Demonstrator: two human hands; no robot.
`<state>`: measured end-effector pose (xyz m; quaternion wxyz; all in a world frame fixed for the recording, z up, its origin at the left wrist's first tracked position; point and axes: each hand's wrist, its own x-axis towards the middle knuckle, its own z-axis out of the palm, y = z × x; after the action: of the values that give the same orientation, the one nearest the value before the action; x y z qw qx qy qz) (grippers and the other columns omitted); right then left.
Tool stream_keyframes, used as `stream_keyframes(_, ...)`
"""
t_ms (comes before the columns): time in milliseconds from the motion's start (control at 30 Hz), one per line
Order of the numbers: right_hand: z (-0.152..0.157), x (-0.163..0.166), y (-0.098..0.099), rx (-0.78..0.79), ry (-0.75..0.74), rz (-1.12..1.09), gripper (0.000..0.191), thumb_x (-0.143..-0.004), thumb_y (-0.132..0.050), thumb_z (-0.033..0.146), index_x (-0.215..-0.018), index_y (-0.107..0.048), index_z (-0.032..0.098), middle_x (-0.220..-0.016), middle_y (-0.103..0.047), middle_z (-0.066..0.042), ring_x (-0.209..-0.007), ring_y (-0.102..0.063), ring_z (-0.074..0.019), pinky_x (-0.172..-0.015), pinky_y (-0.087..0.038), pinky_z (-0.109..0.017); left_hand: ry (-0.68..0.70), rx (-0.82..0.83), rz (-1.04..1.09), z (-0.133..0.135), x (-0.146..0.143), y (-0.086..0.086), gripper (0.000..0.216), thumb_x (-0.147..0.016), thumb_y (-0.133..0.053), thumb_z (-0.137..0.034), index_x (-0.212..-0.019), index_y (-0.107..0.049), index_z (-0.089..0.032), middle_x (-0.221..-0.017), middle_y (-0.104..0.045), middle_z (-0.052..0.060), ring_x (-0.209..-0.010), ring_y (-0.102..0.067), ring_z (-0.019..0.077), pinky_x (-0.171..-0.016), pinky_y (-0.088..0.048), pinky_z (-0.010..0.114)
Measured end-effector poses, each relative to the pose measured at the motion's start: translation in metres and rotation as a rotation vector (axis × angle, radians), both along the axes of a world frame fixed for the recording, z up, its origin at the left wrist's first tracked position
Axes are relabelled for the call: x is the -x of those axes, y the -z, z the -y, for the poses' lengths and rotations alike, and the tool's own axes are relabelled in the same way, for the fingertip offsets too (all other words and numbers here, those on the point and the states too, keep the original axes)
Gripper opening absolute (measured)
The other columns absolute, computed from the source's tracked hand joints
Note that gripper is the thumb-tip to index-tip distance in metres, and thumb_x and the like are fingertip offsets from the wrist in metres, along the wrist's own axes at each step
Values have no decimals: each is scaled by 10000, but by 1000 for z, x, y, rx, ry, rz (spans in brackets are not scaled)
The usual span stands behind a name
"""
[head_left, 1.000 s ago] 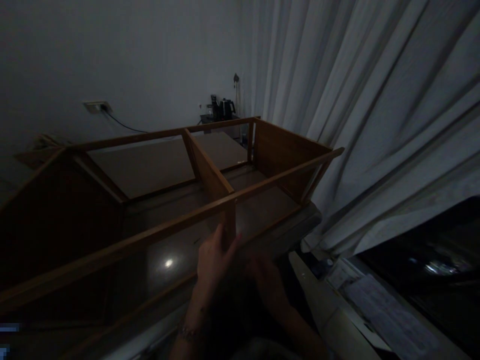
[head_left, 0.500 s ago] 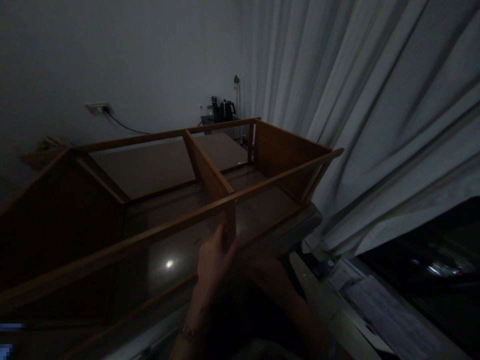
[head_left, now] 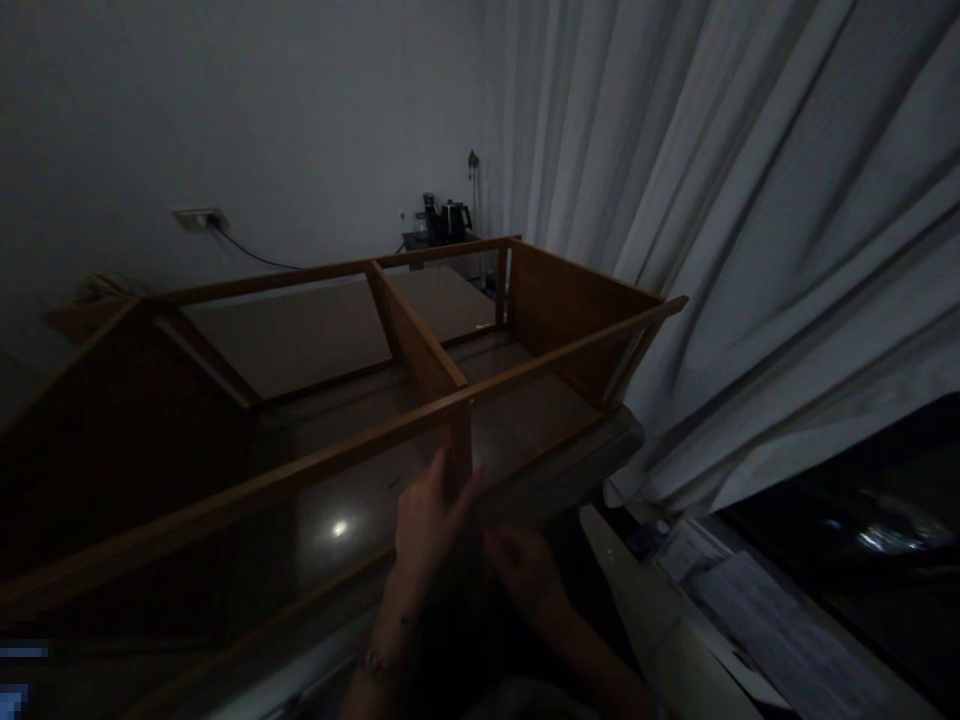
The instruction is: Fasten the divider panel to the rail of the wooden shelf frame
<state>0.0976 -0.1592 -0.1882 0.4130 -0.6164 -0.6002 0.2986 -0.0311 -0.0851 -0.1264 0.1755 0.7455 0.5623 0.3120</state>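
A brown wooden cabinet frame [head_left: 315,470] lies on its back in a dark room, open side up, with a middle divider panel [head_left: 409,335]. My left hand [head_left: 426,520] grips the lower end of the divider's short front post [head_left: 459,445], fingers wrapped around it. My right hand [head_left: 525,572] sits just right of and below it, close to the frame's near bottom edge; the dark hides whether it holds anything.
Grey curtains [head_left: 735,250] hang at the right. A kettle and small items [head_left: 446,218] stand on a low table at the far wall. A wall socket with a cable [head_left: 199,217] is at the left. Papers and flat boards [head_left: 750,620] lie at the lower right.
My left hand stays on the post. My right hand has shifted slightly left and down, closer to my left hand.
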Motion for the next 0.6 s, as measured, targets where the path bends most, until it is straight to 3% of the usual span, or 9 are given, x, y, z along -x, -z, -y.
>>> stream_keyframes(367, 7, 2, 4, 18, 98, -123, 330, -903, -458, 435, -769, -632, 189, -759, -672, -39, -719, -625, -174, -689, -463, -263, -4, 2, -14, 0, 0, 1, 439, -860, -436, -580, -1071, -524, -205, -812, -690, 56, -694, -668, 197, -571, -452, 258)
stream_keyframes(600, 7, 1, -3, -15, 91, -330, 318, -890, -524, 413, -1118, -562, 194, -896, -695, -54, -792, -670, -187, -681, -526, -267, 6, 23, 11, 1, -1, -2, 462, -864, -429, -582, -1115, -516, -205, -876, -696, 66, -742, -672, 199, -607, -466, 266)
